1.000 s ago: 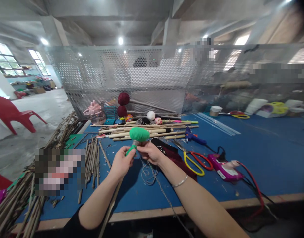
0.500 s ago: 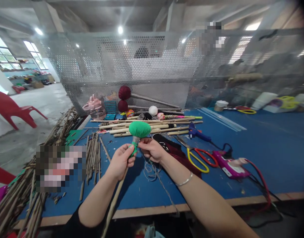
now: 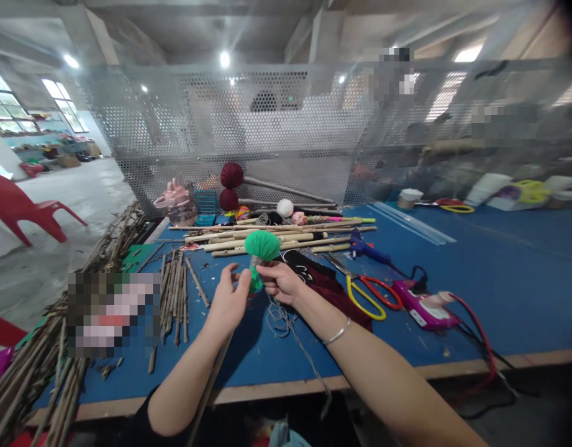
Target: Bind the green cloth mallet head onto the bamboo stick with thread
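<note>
In the head view, a mallet with a green cloth-covered head (image 3: 262,244) is held up over the table, its wooden stick running down toward me. Grey cord is wound around the neck under the head, and gathered green cloth (image 3: 255,280) hangs below that wrap. My right hand (image 3: 281,282) is closed in a pinch on the mallet's neck, where the cord is. Loose grey cord (image 3: 283,320) trails below this hand to the table's edge. Beside the gathered cloth, my left hand (image 3: 232,295) has its thumb and fingers apart, partly in front of the stick.
Scissors with red and yellow handles (image 3: 367,297), a blue glue gun (image 3: 367,247) and a purple power strip (image 3: 425,304) lie right. Thin sticks (image 3: 174,298) lie left. Wooden rods (image 3: 276,239) and dark red balls on rods (image 3: 231,175) lie before a perforated metal screen (image 3: 248,130).
My left hand has loosened from the mallet's neck, its fingers now spread. My right hand stays at the neck. The mallet's head has tilted slightly, and the whole view has shifted a little.
</note>
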{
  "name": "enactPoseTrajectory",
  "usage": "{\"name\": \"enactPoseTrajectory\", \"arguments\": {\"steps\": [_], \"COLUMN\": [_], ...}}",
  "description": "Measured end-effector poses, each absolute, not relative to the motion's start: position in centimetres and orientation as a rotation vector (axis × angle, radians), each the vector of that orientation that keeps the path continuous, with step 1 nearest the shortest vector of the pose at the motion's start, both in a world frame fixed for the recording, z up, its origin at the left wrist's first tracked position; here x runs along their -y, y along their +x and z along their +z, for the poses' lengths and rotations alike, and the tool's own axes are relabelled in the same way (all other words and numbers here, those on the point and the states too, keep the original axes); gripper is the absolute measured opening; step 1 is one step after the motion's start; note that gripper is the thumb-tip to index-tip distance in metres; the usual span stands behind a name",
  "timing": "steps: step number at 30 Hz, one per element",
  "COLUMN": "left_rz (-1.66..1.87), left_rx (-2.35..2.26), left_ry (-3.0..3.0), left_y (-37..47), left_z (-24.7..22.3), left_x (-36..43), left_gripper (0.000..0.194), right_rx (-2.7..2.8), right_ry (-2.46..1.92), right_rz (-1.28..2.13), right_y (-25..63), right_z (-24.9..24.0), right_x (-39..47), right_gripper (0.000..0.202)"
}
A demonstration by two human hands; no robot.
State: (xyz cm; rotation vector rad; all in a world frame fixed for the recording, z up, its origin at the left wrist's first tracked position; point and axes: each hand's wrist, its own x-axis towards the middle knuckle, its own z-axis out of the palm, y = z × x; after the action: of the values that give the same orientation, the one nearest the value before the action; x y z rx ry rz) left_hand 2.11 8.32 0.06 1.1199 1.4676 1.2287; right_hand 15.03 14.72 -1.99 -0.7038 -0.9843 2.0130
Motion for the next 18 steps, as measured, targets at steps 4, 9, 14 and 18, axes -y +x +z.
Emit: {"name": "enactPoseTrajectory", "arguments": {"steps": [4,9,14,18], "left_rz": [1.313,1.405,1.284,1.183], "left_rx": [-1.705,-1.638,-1.318,-1.157], "left_ry": [1.527,1.515,1.25,1.171], "left_y": [2.9,1.9,0.4,0.2], "left_z": [0.3,-0.2,0.3,0.6], "left_x": [-7.2,-6.3,-4.9,-3.4], "left_gripper": [0.044,0.02,0.028,0.03], "right_rx": [1.044,1.223,1.372,1.334], "right_ry": [-0.755,-0.862,-0.915,-0.857], "right_rz": [1.977,1.991,1.859,1.746], "right_y": [14.4,14.6,15.7,16.0], "right_z": [-1.4,-0.2,1.1,1.6], "right_x": [-14.0,-12.5,-9.3,-6.4], "right_gripper": [0.033,0.032,0.027,0.025]}}
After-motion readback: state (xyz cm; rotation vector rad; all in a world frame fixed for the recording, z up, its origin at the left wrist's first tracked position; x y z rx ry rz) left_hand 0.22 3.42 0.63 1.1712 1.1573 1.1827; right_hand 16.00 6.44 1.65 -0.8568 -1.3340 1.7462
